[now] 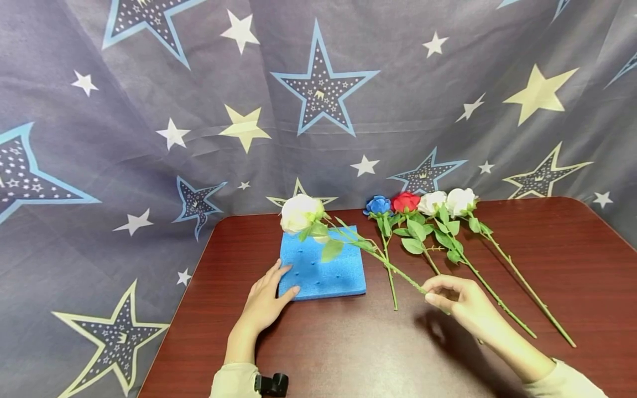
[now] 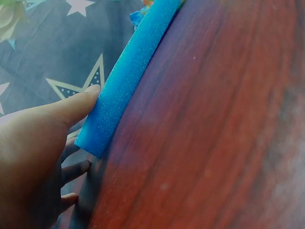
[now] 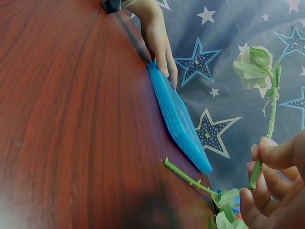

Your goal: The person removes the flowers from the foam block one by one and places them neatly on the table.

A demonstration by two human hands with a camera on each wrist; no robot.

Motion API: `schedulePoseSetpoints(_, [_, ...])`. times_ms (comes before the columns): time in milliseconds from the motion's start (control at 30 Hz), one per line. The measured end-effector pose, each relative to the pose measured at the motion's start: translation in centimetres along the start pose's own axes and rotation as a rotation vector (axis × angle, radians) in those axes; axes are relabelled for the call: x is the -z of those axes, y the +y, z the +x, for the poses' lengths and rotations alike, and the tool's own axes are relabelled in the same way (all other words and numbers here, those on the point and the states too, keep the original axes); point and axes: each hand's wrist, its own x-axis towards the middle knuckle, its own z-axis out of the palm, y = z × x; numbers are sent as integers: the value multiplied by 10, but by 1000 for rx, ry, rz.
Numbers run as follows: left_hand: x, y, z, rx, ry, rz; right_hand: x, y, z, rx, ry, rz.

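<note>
My right hand (image 1: 468,304) pinches the green stem of a white rose (image 1: 298,214) between thumb and fingers near its lower end. The stem slants up and left, so the bloom and leaves hang in front of the far part of a blue foam block (image 1: 325,279). In the right wrist view the pinched rose (image 3: 255,67) stands with its bloom upward. My left hand (image 1: 264,304) rests on the foam block's left side, thumb on the top near the front corner. The left wrist view shows that thumb on the block's (image 2: 119,90) edge, the other fingers spread beyond it.
Right of the foam, a blue rose (image 1: 379,205), a red rose (image 1: 405,202) and two more white roses (image 1: 460,202) lie on the brown table (image 1: 343,354), blooms at the far edge. Several small holes mark the foam. A star-patterned curtain (image 1: 149,110) hangs behind.
</note>
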Motion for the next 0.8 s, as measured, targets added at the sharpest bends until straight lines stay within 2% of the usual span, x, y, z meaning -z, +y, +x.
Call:
schedulePoseSetpoints(300, [1,2,-1,7,-1,-3,17,7,-5,-9,32,-109])
schedulePoseSetpoints(533, [2,3,0,2,-2,-12,31,19,-13,8,90,-144])
schedulePoseSetpoints(800, [2,2,-2,4,0,-15,46,32,-28,-53,111,-185])
